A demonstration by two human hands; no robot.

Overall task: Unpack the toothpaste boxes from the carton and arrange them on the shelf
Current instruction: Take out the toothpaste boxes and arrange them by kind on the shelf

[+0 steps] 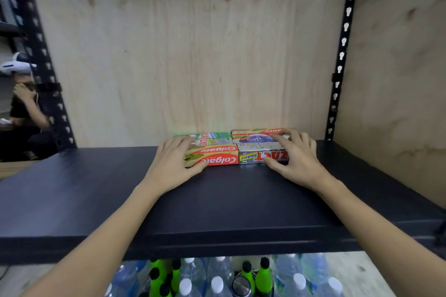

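Several toothpaste boxes lie flat in a tight block at the back of the black shelf (217, 200), against the plywood wall. A red Colgate box (217, 155) is front left, a silver Zact Smokers box (253, 155) front right, a green box (212, 138) back left and a red and blue box (258, 136) back right. My left hand (173, 160) rests on the left end of the Colgate box, fingers spread. My right hand (294, 154) lies over the right ends of the right-hand boxes, fingers spread. The carton is not in view.
Black slotted uprights (342, 50) stand at both sides of the plywood back wall (193, 43). Below the shelf stand several clear water bottles (217, 282) and green bottles (263, 275). A person (21, 103) sits at the far left.
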